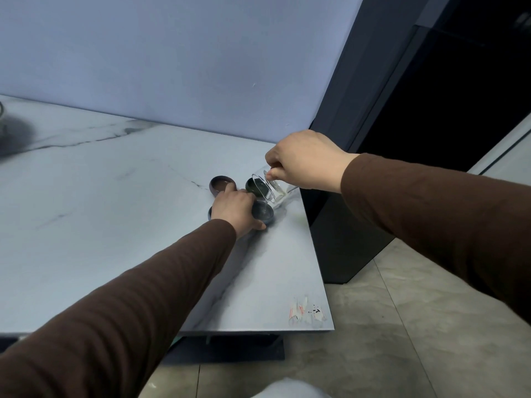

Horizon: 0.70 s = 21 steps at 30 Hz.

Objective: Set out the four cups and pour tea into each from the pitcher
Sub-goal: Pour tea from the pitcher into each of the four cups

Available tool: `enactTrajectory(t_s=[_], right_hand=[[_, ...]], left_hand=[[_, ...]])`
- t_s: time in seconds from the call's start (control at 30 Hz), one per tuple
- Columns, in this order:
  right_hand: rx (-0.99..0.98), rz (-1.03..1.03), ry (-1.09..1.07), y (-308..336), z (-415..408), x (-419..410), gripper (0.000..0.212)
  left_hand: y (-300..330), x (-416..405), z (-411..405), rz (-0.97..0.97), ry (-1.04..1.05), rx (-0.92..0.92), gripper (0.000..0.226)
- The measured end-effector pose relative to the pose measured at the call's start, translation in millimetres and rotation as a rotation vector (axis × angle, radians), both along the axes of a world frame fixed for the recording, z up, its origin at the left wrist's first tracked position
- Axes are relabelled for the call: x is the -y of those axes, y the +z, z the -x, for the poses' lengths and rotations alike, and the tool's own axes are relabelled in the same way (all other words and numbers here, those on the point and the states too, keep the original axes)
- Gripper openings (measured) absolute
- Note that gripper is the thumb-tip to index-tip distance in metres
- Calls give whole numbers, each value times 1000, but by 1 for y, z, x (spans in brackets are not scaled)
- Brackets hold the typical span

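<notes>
No brand names or readable labels on any item; only a torn sticker (306,313) with red stripes and tiny illegible black marks near the front right corner of the desk (115,196).

Four small cups counted, grouped close together near the desk's right edge: a brown cup (222,184) at the back left, a dark green cup (256,186) at the back right, a dark grey cup (263,213) at the front right, and a fourth cup (210,214) mostly hidden under the left hand, only a sliver of rim showing.

One clear glass pitcher (273,189), tipped steeply with its mouth down over the dark grey cup.

Right hand (304,160) closed around the pitcher from above, fingers curled on its upper side. Left hand (237,209) resting palm down among the cups, thumb against the side of the dark grey cup; whether actually gripping it, cannot tell. Brown long sleeves on both arms.
</notes>
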State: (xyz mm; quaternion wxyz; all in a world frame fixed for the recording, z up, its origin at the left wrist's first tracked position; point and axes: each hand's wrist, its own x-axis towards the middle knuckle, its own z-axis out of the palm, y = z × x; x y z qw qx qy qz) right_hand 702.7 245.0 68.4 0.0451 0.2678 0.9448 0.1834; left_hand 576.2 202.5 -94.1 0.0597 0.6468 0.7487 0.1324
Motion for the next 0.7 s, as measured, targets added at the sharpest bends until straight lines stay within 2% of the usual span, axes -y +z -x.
enactTrajectory(t_s=[0.33,0.7], right_hand=[[-60,48,-25,-11,-9,-3,40],[-419,279,-372,-40,-57,-12,38]], left_hand=[[-1,-1,0,-2,-6,-7,58],[5,1,-5,27,-5,-37,66]])
